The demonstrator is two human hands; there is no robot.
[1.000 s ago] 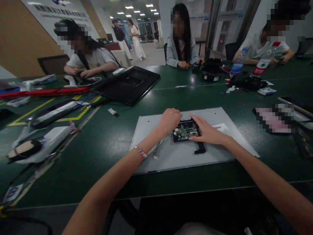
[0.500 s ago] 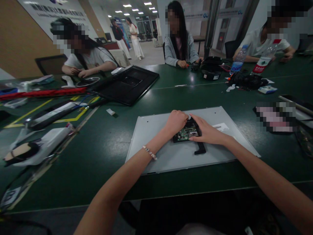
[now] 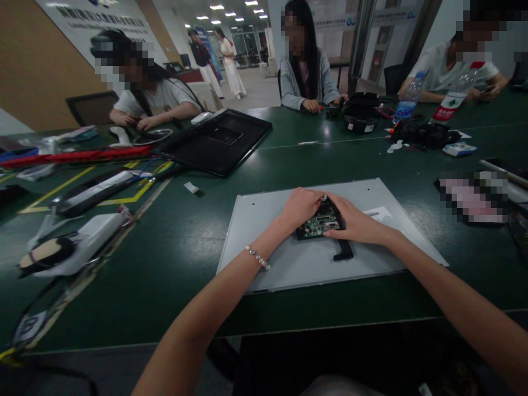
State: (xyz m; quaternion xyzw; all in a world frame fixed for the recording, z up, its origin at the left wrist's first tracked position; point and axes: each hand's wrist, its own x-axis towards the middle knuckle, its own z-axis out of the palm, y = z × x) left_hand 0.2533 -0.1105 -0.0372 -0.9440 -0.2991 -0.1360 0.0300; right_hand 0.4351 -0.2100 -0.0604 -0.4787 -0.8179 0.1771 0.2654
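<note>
Green black-framed circuit board [image 3: 314, 225], grasped by right grip [image 3: 358, 221]; left grip [image 3: 302, 206] unclear. Clear plastic bottles [image 3: 407, 103] toward counter's far edge [image 3: 284, 116].

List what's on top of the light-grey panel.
Green circuit board in a black frame, white label. Left grip and right grip hide part of the frame; the panel underneath is covered.

The left hand [image 3: 302, 205] has moved rightward, closer to the right hand [image 3: 359, 221].

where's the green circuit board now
In the head view, the green circuit board sits right of centre over the pale panel, near the left hand and right hand.
</note>
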